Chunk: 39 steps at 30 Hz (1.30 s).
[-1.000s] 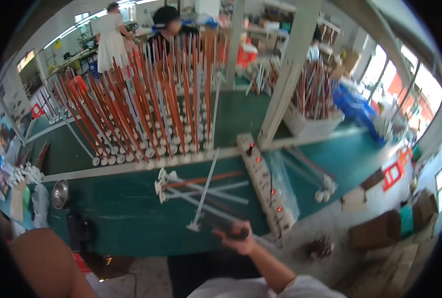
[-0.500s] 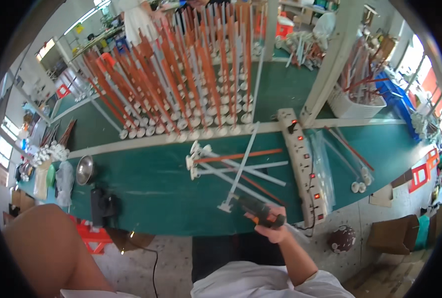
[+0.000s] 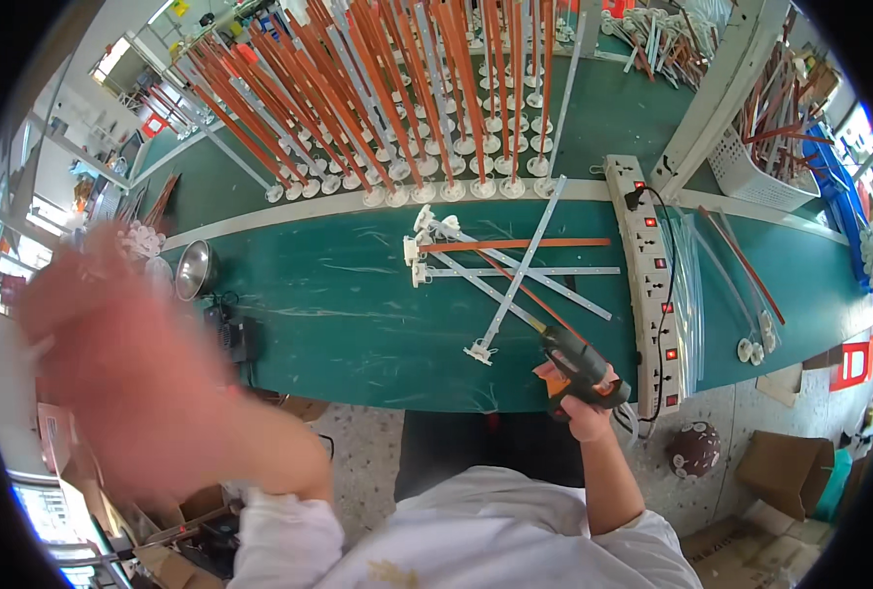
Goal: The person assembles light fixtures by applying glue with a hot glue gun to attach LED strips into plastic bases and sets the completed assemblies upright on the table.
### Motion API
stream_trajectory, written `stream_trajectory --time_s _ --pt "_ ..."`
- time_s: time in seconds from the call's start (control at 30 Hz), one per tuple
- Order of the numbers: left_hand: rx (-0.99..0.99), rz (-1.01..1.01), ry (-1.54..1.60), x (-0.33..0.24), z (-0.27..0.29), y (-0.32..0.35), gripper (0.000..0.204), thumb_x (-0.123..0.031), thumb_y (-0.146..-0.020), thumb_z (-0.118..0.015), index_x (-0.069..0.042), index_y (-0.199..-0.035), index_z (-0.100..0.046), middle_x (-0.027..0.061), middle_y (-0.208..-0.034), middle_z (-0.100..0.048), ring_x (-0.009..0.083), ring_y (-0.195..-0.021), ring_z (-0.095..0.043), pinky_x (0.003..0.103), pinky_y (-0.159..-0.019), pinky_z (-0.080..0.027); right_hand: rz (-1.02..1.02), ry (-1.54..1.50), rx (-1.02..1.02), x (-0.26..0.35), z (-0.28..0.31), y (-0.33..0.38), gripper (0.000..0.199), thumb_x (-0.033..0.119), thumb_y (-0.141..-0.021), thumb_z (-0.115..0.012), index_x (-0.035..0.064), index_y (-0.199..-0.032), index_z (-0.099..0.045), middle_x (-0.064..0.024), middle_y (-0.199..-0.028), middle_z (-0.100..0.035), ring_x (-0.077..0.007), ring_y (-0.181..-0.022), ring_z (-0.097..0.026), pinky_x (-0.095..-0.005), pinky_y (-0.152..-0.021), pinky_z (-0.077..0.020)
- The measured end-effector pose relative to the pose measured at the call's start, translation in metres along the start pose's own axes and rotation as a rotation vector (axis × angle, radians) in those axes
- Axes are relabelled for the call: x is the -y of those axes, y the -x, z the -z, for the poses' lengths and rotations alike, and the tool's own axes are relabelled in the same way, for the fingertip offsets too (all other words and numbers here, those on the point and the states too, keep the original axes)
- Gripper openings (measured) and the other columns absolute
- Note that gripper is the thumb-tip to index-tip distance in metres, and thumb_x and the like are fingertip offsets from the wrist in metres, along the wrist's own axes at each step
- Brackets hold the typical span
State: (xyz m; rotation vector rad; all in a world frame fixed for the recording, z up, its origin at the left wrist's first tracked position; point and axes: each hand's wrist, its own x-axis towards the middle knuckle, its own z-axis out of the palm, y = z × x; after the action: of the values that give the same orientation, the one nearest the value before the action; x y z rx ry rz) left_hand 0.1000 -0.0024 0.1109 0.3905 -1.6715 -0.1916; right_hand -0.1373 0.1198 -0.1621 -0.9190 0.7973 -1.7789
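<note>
Spread across the whole middle, a long green workbench [image 3: 358,324], bare enough near its front edge to serve as the working patch. Behind a white dividing strip [image 3: 289,211], a dense rack of orange and white rods [image 3: 397,88] on round white bases, leaning in rows, probably parked there out of the way of the front. To the right, a white multi-socket power strip [image 3: 647,265] with red lit switches, laid lengthwise along the bench, likely so cords reach the front edge; beside it clear plastic sleeves [image 3: 689,285] and a few loose rods. Further right, a white perforated basket [image 3: 750,172] stuffed with more rods, partly cut off by an upright post [image 3: 716,93]. Filling the left foreground, the left hand [image 3: 112,344], raised close to the camera and smeared by motion blur: open or closed, cannot tell, and nothing visibly in it. In the centre, a small loose heap of white rods [image 3: 515,280] with one orange one [image 3: 515,244] crossed over each other, end caps towards the left, within easy reach. At the front edge, the right hand [image 3: 583,398] clenched around the grip of a black-and-orange power screwdriver [image 3: 579,363], nose angled up-left towards the nearest rod's end cap [image 3: 478,350] but just short of it. Left of the heap, a small metal bowl [image 3: 196,270] and a dark boxy device [image 3: 230,339], too shadowed to identify. Below, a white shirt [image 3: 476,535] hiding the lap and whatever lies under the bench.
</note>
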Motion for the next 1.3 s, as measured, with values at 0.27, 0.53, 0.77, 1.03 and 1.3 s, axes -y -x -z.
stream_trajectory --time_s 0.27,0.53,0.77,1.03,1.3 --pt "0.823 0.687 -0.222 0.082 -0.103 0.159 0.023 -0.024 -0.086 -0.076 -0.002 -0.088 -0.067 0.0151 -0.078 -0.069 0.0352 -0.065 -0.067 0.044 -0.06 -0.053 -0.134 -0.065 -0.002 0.001 0.016 -0.001 0.058 0.026 -0.076 -0.074 -0.0042 -0.125 -0.06 -0.023 -0.109 -0.068 -0.0235 -0.088 -0.065 -0.0326 -0.073 -0.0507" --pt "0.951 0.784 -0.12 0.081 -0.107 0.177 0.013 -0.016 -0.085 -0.074 -0.003 -0.087 -0.073 0.016 -0.076 -0.072 0.0321 -0.069 -0.071 0.039 -0.065 -0.056 -0.088 -0.1 -0.008 0.0 0.011 0.004 0.055 0.024 -0.077 -0.074 -0.0027 -0.124 -0.062 -0.0235 -0.108 -0.069 -0.0227 -0.087 -0.065 -0.0313 -0.071 -0.0515" --pt "0.473 0.875 -0.072 0.049 -0.048 0.184 0.01 -0.007 -0.083 -0.078 0.0 -0.091 -0.075 0.0106 -0.08 -0.075 0.0161 -0.073 -0.074 0.029 -0.065 -0.057 -0.106 0.01 0.001 -0.001 0.015 0.012 0.054 0.013 -0.084 -0.069 0.0002 -0.135 -0.057 -0.0215 -0.11 -0.069 -0.0202 -0.082 -0.063 -0.0309 -0.072 -0.0498" --pt "0.285 0.853 -0.288 0.029 0.002 0.193 0.006 0.001 -0.084 -0.078 0.006 -0.087 -0.074 0.0126 -0.083 -0.076 0.0129 -0.073 -0.073 0.025 -0.067 -0.057 0.0 0.757 0.302 0.025 -0.061 0.032 0.016 -0.004 -0.07 -0.074 0.002 -0.08 -0.064 -0.0115 -0.081 -0.067 -0.0266 -0.065 -0.059 -0.0358 -0.056 -0.0456" --pt "0.393 0.717 -0.366 0.025 0.009 0.206 0.006 0.001 -0.081 -0.078 0.001 -0.084 -0.073 0.0121 -0.081 -0.076 0.0198 -0.067 -0.074 0.027 -0.062 -0.056 0.018 0.811 0.238 -0.002 -0.087 0.051 0.016 -0.003 -0.069 -0.073 -0.0007 -0.083 -0.066 -0.01 -0.07 -0.057 -0.0272 -0.06 -0.055 -0.0353 -0.054 -0.0444"
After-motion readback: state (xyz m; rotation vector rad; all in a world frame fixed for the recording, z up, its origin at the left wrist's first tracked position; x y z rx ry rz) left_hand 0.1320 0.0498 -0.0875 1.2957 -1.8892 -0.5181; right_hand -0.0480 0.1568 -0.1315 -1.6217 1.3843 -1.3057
